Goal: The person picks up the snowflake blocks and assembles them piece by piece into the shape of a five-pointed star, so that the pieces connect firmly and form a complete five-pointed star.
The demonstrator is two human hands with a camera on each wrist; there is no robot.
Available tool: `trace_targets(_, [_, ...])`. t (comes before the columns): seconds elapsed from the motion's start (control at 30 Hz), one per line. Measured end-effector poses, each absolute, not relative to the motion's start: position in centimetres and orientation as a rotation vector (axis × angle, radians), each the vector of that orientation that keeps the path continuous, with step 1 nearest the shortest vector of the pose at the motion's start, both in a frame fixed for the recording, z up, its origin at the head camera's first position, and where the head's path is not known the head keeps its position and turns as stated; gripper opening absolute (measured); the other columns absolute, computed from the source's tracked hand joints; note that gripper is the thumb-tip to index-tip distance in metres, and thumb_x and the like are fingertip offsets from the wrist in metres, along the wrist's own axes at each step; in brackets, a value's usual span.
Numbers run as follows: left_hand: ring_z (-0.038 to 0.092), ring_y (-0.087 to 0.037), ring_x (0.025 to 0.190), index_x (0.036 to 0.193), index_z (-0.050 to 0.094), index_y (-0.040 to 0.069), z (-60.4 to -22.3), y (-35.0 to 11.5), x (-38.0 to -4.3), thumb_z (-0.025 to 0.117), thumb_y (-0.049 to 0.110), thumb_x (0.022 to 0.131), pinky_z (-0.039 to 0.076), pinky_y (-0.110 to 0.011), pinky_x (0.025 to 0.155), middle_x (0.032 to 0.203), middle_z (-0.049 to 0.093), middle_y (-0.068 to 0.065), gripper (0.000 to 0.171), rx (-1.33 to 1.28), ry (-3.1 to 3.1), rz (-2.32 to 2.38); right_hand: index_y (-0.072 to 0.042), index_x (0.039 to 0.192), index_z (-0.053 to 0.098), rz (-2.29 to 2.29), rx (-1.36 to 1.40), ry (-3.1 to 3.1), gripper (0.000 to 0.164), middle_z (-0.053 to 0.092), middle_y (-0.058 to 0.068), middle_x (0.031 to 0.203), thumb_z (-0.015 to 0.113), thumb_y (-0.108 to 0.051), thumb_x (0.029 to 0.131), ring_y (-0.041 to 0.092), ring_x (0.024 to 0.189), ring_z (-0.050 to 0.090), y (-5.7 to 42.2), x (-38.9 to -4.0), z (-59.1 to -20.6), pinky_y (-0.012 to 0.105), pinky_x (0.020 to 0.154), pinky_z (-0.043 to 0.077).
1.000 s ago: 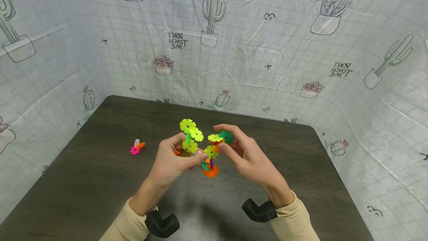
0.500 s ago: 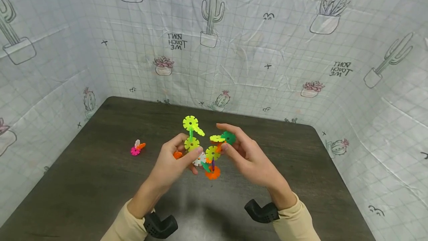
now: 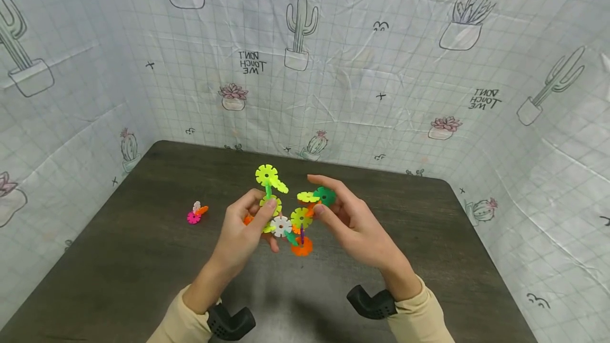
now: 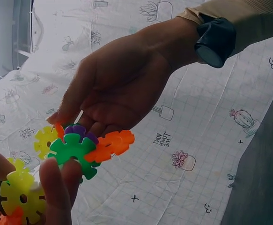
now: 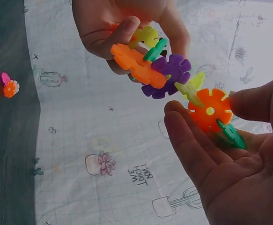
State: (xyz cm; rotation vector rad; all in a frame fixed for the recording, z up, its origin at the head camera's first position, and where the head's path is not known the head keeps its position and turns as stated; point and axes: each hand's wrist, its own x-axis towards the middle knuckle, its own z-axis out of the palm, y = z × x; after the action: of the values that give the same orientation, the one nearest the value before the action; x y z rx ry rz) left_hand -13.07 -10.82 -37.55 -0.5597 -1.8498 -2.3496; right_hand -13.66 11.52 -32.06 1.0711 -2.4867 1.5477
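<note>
Right wrist: right hand (image 5: 239,173) pinches a notched orange disc (image 5: 202,115).

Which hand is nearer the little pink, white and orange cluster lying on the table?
Left. In the head view, the left hand is a short way right of the cluster; the right hand is farther right, beyond the left hand. Both hold the toy chain.
</note>
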Motion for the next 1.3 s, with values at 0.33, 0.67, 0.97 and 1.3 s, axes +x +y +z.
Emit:
trace_targets(0.33, [0.057, -0.016, 0.048, 0.118, 0.053, -0.01, -37.44, -10.76, -13.16, 0.049, 0.013, 0.107, 0.053, -0.037, 0.039, 0.074, 0.05, -0.003, 0.025, -0.512, -1.766, -2.361, -0.017, 0.151, 0.042, 1.542, 1.101, -2.476, 0.05, 0.072, 0.01, 0.118, 0.055, -0.007, 0.104, 0.013, 0.085, 0.069, 11.38, -13.77, -32.02, 0.025, 0.065, 0.05])
trace_targets(0.67, [0.051, -0.011, 0.047, 0.141, 0.05, -0.004, -37.26, -10.68, -13.27, 0.052, 0.011, 0.105, 0.049, -0.027, 0.039, 0.063, 0.047, 0.003, 0.039, -0.349, -1.756, -2.364, -0.018, 0.152, 0.041, 1.541, 1.113, -2.474, 0.05, 0.071, 0.01, 0.119, 0.054, -0.007, 0.105, 0.018, 0.096, 0.073, 11.12, -13.83, -32.05, 0.027, 0.076, 0.056])
trace_targets(0.97, [0.043, -0.011, 0.045, 0.121, 0.06, 0.002, -37.48, -10.59, -13.41, 0.054, 0.01, 0.103, 0.043, -0.024, 0.036, 0.058, 0.042, 0.005, 0.021, -0.312, -1.757, -2.254, -0.017, 0.152, 0.042, 1.556, 1.117, -2.475, 0.05, 0.071, 0.008, 0.112, 0.054, -0.007, 0.105, 0.019, 0.096, 0.073, 10.83, -13.88, -32.17, 0.029, 0.083, 0.058])
trace_targets(1.3, [0.033, -0.007, 0.039, 0.118, 0.059, -0.001, -37.5, -10.67, -13.48, 0.055, 0.008, 0.102, 0.029, -0.02, 0.035, 0.056, 0.044, 0.004, 0.019, -0.371, -1.736, -2.194, -0.019, 0.153, 0.04, 1.61, 1.134, -2.482, 0.052, 0.071, 0.009, 0.122, 0.055, -0.007, 0.104, 0.018, 0.103, 0.073, 10.58, -13.87, -32.28, 0.036, 0.092, 0.059])
